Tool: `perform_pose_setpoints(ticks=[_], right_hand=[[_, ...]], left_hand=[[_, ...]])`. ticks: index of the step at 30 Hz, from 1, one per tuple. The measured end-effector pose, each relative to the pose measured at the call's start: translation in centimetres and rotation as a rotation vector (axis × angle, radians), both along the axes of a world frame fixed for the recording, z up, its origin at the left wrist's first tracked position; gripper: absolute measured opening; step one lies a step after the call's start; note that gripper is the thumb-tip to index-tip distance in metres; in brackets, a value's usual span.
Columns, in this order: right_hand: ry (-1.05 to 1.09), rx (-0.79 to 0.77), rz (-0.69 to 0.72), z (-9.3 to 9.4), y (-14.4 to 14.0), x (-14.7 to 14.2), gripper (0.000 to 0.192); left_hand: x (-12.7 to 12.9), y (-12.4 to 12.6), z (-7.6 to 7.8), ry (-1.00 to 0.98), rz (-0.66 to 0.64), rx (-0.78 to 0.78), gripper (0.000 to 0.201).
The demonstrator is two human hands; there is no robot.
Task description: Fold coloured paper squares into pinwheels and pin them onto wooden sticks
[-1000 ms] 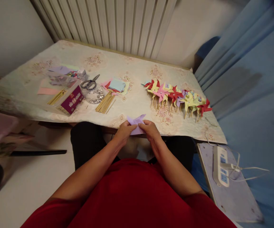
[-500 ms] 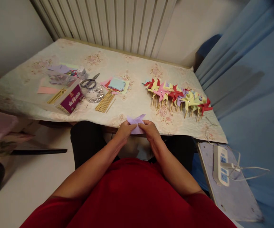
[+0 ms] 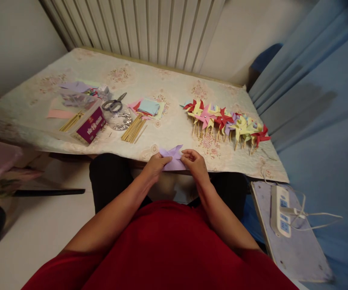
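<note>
An open purple cardboard box [image 3: 91, 125] lies on the floral tablecloth [image 3: 167, 133] with thin wooden sticks [image 3: 71, 122] showing at its near end. My left hand [image 3: 155, 166] and right hand [image 3: 194, 162] are both pinched on a folded lilac paper piece [image 3: 171, 157] at the table's near edge. The paper shows creased, pointed flaps.
</note>
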State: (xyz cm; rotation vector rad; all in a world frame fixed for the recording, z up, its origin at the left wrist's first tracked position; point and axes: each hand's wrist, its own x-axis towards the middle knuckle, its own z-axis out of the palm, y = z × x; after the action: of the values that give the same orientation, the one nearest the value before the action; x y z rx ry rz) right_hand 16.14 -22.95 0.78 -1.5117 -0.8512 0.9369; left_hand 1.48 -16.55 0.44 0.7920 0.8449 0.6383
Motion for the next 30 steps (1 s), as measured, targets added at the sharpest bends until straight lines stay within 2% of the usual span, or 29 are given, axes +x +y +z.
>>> perform_pose_setpoints(ticks=[3,6,12,16,19,23,30], right_hand=[[-0.107,0.066,0.027,0.2,-0.5,0.5,0.030],[-0.164,0.064,0.074,0.2,-1.0,1.0,0.023],[-0.189,0.038,0.163,0.0,-1.6,1.4,0.020],[-0.309,0.127,0.210,0.2,-1.7,1.3,0.017],[-0.368,0.196,0.294,0.3,-1.7,1.3,0.018],[-0.387,0.193,0.377,0.2,-1.9,1.4,0.026],[-0.382,0.165,0.412,0.2,-1.9,1.1,0.021]], left_hand=[[-0.1,0.1,0.5,-0.028,-0.023,-0.012,0.017],[-0.2,0.1,0.8,-0.046,-0.035,-0.028,0.016],[-0.4,0.0,1.2,-0.017,-0.039,-0.057,0.015],[-0.4,-0.1,1.2,-0.012,-0.028,-0.065,0.014],[-0.5,-0.2,1.3,-0.011,-0.033,-0.057,0.018],[-0.6,-0.3,1.2,0.005,-0.040,-0.049,0.021],[-0.5,-0.3,0.9,-0.047,-0.105,-0.026,0.022]])
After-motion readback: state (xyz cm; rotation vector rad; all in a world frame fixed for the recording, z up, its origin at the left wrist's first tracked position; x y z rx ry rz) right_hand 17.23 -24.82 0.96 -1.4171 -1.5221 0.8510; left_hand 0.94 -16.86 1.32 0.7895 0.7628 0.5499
